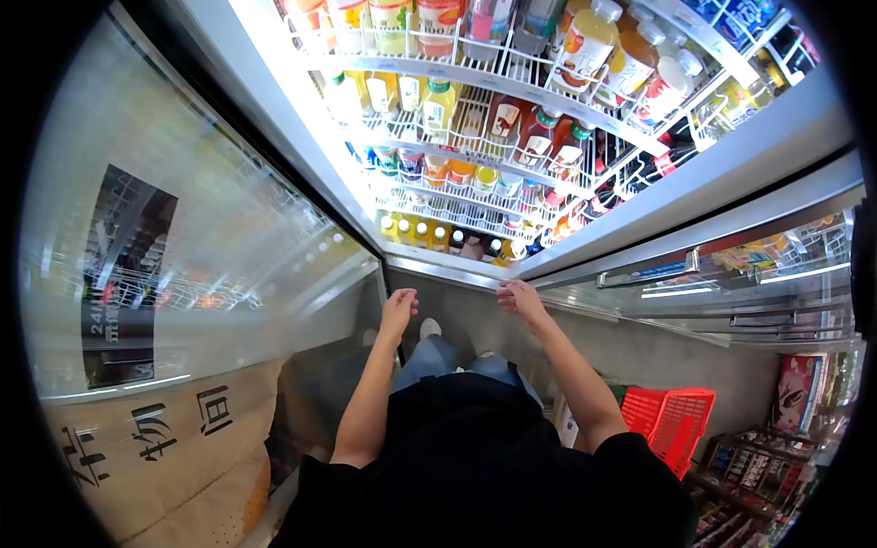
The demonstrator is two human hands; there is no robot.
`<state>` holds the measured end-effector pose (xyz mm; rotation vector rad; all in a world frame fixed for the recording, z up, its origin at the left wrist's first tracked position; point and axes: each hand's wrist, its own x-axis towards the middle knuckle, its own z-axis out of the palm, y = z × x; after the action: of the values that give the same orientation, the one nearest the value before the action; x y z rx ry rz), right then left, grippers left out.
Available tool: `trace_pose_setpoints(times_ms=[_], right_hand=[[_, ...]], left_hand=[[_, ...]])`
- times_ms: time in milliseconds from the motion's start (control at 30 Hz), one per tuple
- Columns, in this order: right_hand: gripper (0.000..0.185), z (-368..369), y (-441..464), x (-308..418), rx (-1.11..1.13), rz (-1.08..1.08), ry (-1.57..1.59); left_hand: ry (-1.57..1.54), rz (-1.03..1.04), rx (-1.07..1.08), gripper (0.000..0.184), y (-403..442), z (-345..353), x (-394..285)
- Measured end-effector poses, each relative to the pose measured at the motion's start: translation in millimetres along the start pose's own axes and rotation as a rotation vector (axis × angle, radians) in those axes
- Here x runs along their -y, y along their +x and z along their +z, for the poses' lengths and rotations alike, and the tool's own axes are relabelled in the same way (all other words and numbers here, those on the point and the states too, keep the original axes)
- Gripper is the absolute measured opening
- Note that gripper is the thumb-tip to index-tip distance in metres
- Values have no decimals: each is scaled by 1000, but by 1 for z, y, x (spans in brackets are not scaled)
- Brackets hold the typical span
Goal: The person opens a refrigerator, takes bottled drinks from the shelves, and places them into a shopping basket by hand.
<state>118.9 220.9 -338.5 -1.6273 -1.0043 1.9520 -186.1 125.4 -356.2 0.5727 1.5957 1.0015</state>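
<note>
Both hands half-curled before an open drinks cooler [448, 267].
I see the left hand [399, 308] and right hand [522, 300] well apart, fingers loosely bent; from here I cannot tell whether the fingertips press together. Just beyond them, on the cooler's lowest level, small yellow bottles [421, 236] with white caps stand upright in a row. Above, white wire shelves [470, 108] carry orange, yellow and dark red drinks, some green-capped. Glare washes out the shelves' left ends, the top row is cut off, and I cannot read most labels.
</note>
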Motion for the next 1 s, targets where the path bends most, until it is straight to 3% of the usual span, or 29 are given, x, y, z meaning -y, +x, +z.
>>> trace_pose_setpoints(times_ms=[67,200,467,567,767,900,1000], right_hand=[[31,-2,5,-18,6,64,-71],[30,-5,22,-59,-2,156,-58],[29,3,38,-68,21,167,-101],[28,7,48,-41,18,111,-91],[29,29,71,59,66,-246,-53],[29,44,83,133,105,-354,-54],[30,58,109,178,120,-590,-170]], left_hand=[[2,-102,9,25,2,10,21],[-56,-111,43,25,1,28,62],[-59,-161,29,22,7,56,121],[-60,-115,21,21,18,64,85],[-53,228,-97,30,83,60,-35],[-81,409,-115,29,123,47,-114],[-119,566,-287,29,139,35,-176]])
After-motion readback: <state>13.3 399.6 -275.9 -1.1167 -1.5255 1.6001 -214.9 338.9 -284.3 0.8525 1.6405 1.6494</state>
